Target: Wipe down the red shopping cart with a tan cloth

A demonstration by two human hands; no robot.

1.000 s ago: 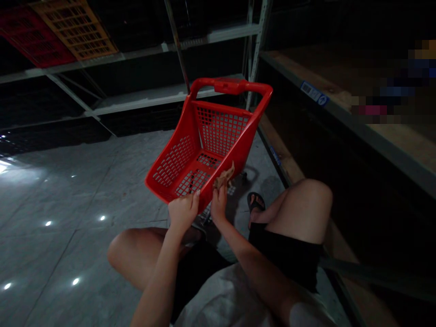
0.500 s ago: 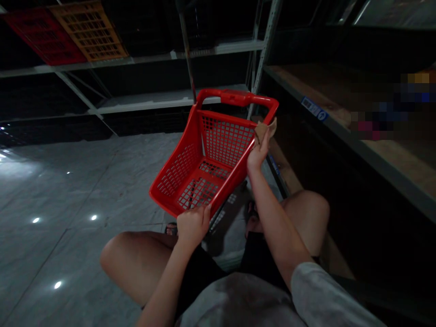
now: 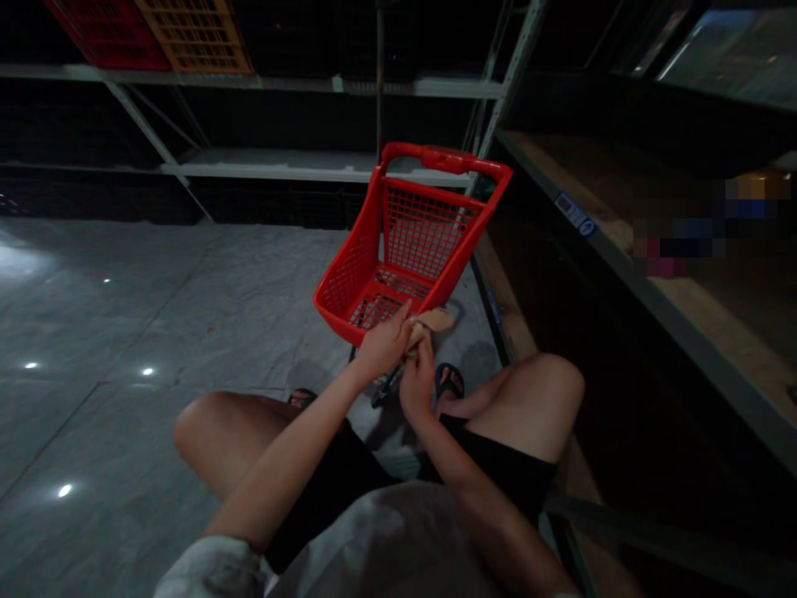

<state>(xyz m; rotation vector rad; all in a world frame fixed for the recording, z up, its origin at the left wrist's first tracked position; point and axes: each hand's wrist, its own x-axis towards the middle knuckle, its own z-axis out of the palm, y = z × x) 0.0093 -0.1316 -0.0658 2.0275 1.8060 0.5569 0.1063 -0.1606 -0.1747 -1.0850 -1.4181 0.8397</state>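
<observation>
Tan scrap [image 3: 432, 320], crumpled, cloth or paper, can't tell which, is held btwn the person's two hands, just in front of the basket's lower edge. Far left: grey tile floor [image 3: 124, 332] w/ ceiling lights glinting in it, and up top a steel rack [image 3: 280, 83] carrying a red crate [image 3: 109, 29] and an orange crate [image 3: 196, 33] side by side. Next, the person's left knee [image 3: 212, 440], bent, w/ a left sandal [image 3: 303, 399] just past it. The left hand [image 3: 383, 342] reaches across, narrow grip, fingers [image 3: 404, 316] closing on the scrap. Behind it, a red plastic shopping basket [image 3: 423, 232] on a small wheeled trolley, upright on the floor, handle at the far end, nothing visible inside. The right hand [image 3: 417, 384] comes up from below, also a narrow pinch on the scrap's near end, approx touching the left hand. Then a right sandal [image 3: 448, 380] and right knee [image 3: 535, 407]. Far right: a wooden shelf [image 3: 573, 187] w/ a blue label [image 3: 576, 214] on its edge, and pixelated goods [image 3: 703, 224], too blurred to tell.
</observation>
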